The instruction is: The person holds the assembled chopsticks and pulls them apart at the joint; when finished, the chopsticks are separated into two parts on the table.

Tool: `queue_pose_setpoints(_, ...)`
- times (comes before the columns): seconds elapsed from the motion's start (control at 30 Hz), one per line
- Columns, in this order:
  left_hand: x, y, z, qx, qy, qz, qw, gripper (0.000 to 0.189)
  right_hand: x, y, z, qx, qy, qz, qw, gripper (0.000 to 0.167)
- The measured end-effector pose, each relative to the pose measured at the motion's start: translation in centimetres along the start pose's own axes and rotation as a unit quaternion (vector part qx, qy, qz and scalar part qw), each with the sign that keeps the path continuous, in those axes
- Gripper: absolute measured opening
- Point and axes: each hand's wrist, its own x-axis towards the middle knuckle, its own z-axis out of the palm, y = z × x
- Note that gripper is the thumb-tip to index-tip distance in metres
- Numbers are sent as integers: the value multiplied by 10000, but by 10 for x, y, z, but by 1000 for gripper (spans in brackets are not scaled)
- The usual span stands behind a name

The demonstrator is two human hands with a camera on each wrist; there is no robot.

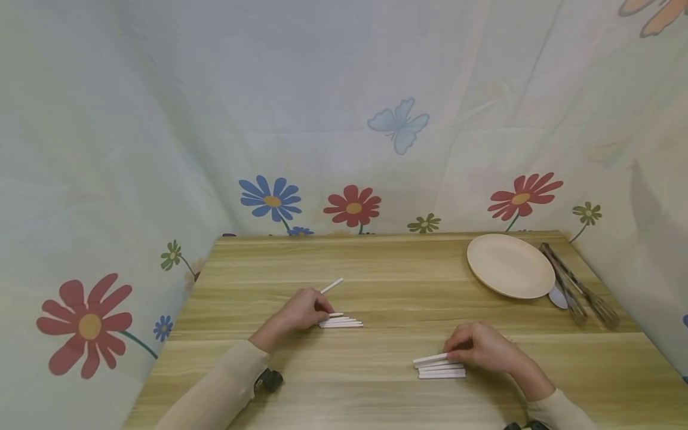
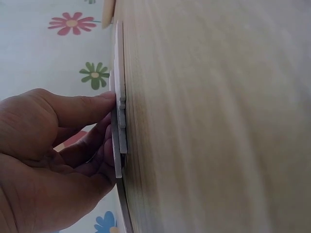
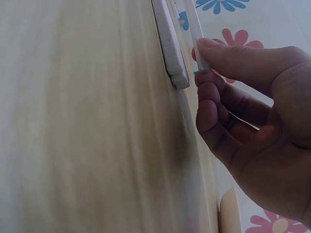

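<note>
On the wooden table, several slim white sticks lie side by side at the left hand's fingertips. The left hand pinches one stick at the far edge of this row; in the left wrist view, its thumb presses on the stick and the other fingers curl behind. A single white stick lies beyond that hand. At right, the right hand holds a white stick by its end between thumb and fingers. A second row of sticks lies just below it, apart from the held stick in the right wrist view.
A beige plate stands at the table's far right. Beside it lie a spoon and metal utensils with dark handles, partly overlapping. A floral curtain hangs behind the table and along its sides.
</note>
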Motion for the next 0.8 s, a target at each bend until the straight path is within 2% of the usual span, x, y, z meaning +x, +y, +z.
queue_pose_setpoints(0.27, -1, 2, -1, -93, -63, -30, 9999, 7, 2, 2, 1, 13, -175, 131, 9998, 4)
queue_pose_setpoints(0.67, -2, 2, -1, -125, -119, -188, 9997, 8, 0, 0, 0, 108, -206, 158, 9996, 3)
queue_pose_setpoints(0.8, -2, 2, -2, -172, -110, -154, 9997, 7, 0, -1, -1, 138, -233, 198, 9994, 4)
